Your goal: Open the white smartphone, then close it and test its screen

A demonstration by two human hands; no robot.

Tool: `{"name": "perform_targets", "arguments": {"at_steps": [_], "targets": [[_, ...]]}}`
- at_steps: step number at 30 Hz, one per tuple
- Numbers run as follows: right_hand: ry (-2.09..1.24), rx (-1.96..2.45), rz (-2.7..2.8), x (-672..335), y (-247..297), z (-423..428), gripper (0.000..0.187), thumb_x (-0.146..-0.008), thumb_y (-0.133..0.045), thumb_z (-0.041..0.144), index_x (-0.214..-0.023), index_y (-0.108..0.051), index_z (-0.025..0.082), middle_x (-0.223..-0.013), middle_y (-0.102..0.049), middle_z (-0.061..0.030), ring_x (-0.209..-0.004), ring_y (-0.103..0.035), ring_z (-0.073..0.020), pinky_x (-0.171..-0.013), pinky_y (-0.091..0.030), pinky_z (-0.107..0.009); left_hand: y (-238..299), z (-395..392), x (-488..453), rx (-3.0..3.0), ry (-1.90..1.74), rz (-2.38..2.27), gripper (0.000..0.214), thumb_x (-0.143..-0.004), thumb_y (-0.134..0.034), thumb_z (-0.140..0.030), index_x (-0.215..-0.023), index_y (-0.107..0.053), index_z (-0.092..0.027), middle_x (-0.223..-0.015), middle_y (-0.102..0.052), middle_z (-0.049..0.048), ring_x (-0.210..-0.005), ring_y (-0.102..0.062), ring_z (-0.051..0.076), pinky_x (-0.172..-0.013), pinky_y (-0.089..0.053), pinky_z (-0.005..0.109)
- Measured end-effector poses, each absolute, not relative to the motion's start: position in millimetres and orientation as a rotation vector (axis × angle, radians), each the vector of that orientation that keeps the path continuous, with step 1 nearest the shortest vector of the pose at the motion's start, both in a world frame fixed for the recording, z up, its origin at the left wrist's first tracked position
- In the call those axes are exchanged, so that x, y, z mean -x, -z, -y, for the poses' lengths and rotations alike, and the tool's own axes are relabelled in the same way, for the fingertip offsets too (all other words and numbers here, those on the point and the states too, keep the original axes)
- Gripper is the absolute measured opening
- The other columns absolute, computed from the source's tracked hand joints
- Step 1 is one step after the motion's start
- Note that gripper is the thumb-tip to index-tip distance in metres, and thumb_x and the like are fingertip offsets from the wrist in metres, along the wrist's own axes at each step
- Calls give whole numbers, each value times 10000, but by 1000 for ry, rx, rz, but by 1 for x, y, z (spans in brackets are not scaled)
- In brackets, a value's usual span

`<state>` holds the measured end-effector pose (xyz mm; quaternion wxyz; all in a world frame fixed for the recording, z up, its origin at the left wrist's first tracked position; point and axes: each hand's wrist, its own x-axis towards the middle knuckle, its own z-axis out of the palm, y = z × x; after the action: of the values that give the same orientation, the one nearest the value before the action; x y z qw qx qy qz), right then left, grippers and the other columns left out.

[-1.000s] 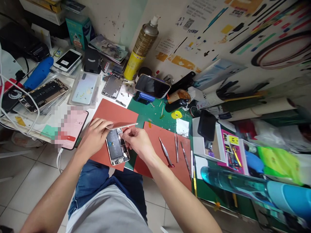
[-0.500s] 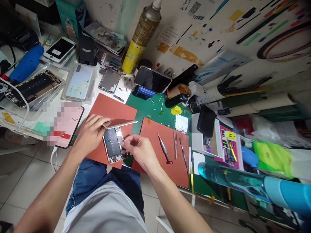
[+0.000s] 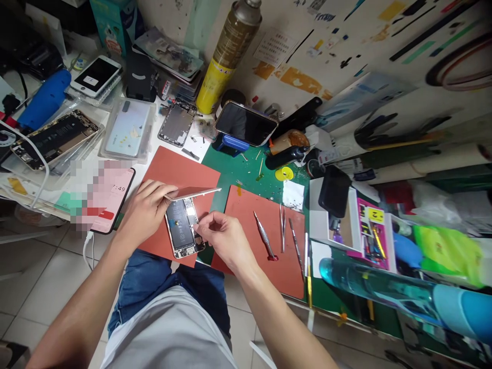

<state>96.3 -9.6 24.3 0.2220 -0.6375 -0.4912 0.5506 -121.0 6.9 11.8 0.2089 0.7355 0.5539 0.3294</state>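
An opened phone [image 3: 179,228] lies on the left red-brown mat [image 3: 180,166], its dark battery and inner parts showing. Its screen [image 3: 196,193] is lifted and tilted over the phone's upper end. My left hand [image 3: 146,210] grips the left end of that screen, fingers on top and thumb partly hidden. My right hand [image 3: 226,238] is closed in a pinch at the right edge of the phone body, its fingertips touching or very near the inner parts. Whatever sits between those fingertips is too small to make out.
Tweezers [image 3: 283,228], a silver screwdriver-like tool [image 3: 264,233] and a thin metal tool [image 3: 296,243] lie on the right mat [image 3: 242,215]. A charging phone [image 3: 113,200] lies left; another phone [image 3: 246,123] leans on a blue stand. A blue bottle [image 3: 376,287] is at right.
The whole view has shifted slightly, with things sitting a little further right. Both hands keep nearly the same hold and position at the phone. The charging phone's clock went from :48 to :49.
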Motion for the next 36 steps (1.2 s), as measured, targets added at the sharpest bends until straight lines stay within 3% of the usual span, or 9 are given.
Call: {"name": "perform_targets", "arguments": {"at_steps": [5, 13, 27, 36], "targets": [[-1490, 1731, 1408, -83, -30, 7, 304, -738, -773, 478, -691, -601, 231, -596, -589, 48, -549, -524, -126, -560, -402, -252, -13, -5, 121, -2044, -902, -1537, 260, -1059, -437, -304, -1162, -664, -230, -1109, -700, 41, -1049, -599, 210, -930, -479, 384], [-1135, 1965, 1951, -57, -39, -10, 336, -759, -818, 377, -629, -542, 237, -545, -551, 68, -533, -429, -120, -534, -266, -257, -10, -6, 121, -2048, -921, -1519, 265, -1059, -429, -305, -1170, -662, -244, -1129, -704, 42, -1060, -601, 214, -934, -481, 393], [-955, 2035, 2083, -45, -41, -27, 277, -773, -805, 399, -666, -599, 247, -613, -641, -1, -601, -575, -181, -565, -269, -284, -13, -7, 123, -2050, -860, -1555, 275, -1057, -415, -274, -1185, -656, -240, -1109, -695, 43, -1048, -593, 222, -922, -467, 389], [-953, 2036, 1977, -50, -37, -41, 378, -782, -787, 439, -578, -546, 232, -586, -615, 10, -554, -515, -154, -558, -278, -284, -14, -7, 124, -2061, -845, -1554, 289, -1064, -406, -296, -1182, -662, -231, -1127, -691, 46, -1065, -587, 221, -918, -464, 382]]}}
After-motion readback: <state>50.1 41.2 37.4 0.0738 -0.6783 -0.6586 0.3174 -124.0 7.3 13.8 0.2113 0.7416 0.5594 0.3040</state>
